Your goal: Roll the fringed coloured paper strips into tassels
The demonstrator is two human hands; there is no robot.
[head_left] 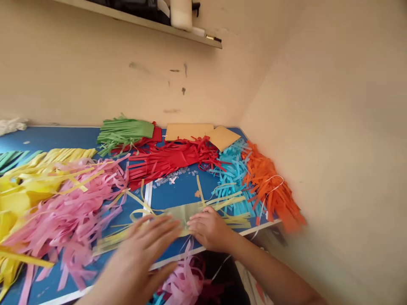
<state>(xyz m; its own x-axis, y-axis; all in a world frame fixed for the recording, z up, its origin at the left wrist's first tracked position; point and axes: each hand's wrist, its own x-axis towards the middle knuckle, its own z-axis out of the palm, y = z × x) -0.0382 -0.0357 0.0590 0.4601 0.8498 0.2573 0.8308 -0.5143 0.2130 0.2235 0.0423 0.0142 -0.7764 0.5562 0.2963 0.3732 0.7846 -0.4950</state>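
- Currently: pale olive-green fringed paper sheet point(182, 214) lies flat near front edge of blue table top point(41, 137), yellow-green strips fanning out both sides.
- L hand point(148, 250): palm down, motion-blurred, fingers spread, tips at sheet's L end; contact unclear.
- R hand point(208, 228): palm down, fingers close together, tips pressed on sheet, no pinch.
- Nearby L: long pink fringed paper strips point(73, 212) lie just beside L hand, over bright yellow fringed paper point(22, 199).
- Back of table: dark red fringed paper point(165, 163), grass-green fringed paper point(125, 131), two flat tan card sheets point(187, 132).
- R side: sky-blue fringed paper point(230, 178) touching orange fringed paper point(270, 190), which runs along beige plaster wall point(327, 106).
- Mid-table: small clear scraps point(173, 176) just below red fringe; white strip point(147, 199) lies flat on table top, near sheet.
- Below table edge: loose pink paper strips point(184, 284) bunched under hands.
- Overhead: pale wall shelf point(140, 21) w/ white cylinder point(181, 12); other shelf items too dark to tell.
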